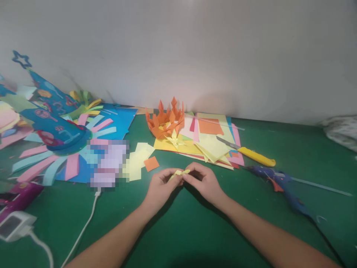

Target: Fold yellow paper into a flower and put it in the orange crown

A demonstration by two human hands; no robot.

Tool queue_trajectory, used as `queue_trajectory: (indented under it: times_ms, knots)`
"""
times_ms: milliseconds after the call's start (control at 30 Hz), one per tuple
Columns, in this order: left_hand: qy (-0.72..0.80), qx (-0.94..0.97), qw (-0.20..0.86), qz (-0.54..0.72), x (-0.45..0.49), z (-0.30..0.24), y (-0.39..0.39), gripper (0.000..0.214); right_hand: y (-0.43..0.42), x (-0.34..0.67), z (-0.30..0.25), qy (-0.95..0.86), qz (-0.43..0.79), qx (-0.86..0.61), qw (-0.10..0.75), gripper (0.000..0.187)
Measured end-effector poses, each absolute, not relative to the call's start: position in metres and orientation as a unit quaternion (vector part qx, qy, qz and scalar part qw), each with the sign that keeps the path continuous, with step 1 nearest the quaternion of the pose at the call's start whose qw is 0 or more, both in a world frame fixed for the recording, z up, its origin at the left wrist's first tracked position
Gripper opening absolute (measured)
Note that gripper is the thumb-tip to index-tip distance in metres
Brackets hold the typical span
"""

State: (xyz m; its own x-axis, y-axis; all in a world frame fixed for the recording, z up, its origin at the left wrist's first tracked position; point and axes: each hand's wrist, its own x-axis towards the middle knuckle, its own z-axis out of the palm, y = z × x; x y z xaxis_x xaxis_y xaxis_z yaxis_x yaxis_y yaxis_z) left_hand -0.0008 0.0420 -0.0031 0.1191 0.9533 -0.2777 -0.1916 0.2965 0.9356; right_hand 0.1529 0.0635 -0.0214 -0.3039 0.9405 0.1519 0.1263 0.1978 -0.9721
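Note:
Between the fingertips of both hands is a small folded piece of pale yellow paper [179, 173]. My left hand [162, 185] pinches it from the left, and my right hand [203, 182] grips its right side; part of it is hidden behind the fingers. Just beyond the hands stands a pale yellow folded paper flower [175, 140]. Behind that rises an orange folded-paper crown-like piece [166, 124] with pointed tips. A small orange paper square [151, 163] lies left of my left hand, beside several pale yellow paper pieces [135, 167].
Coloured paper sheets [213, 149] are stacked at the back, with a yellow-handled utility knife [256, 156] on their right edge. A blue glue gun [281, 180] lies at right. Decorated blue cone hats [55, 119] with paper strips fill the left. A white cable [86, 227] crosses the green table [178, 238].

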Motion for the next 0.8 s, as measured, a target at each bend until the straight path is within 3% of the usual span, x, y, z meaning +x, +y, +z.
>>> queue_trajectory:
  times_ms: [467, 800]
  knots:
    - [0.488, 0.446, 0.609, 0.438, -0.001, -0.013, 0.044, 0.028, 0.062, 0.150, -0.019, -0.648, 0.484, -0.436, 0.393, 0.012]
    - [0.505, 0.492, 0.572, 0.418, 0.000, -0.016, 0.040, 0.025, 0.064, 0.150, -0.017, -0.620, 0.510, -0.407, 0.436, 0.019]
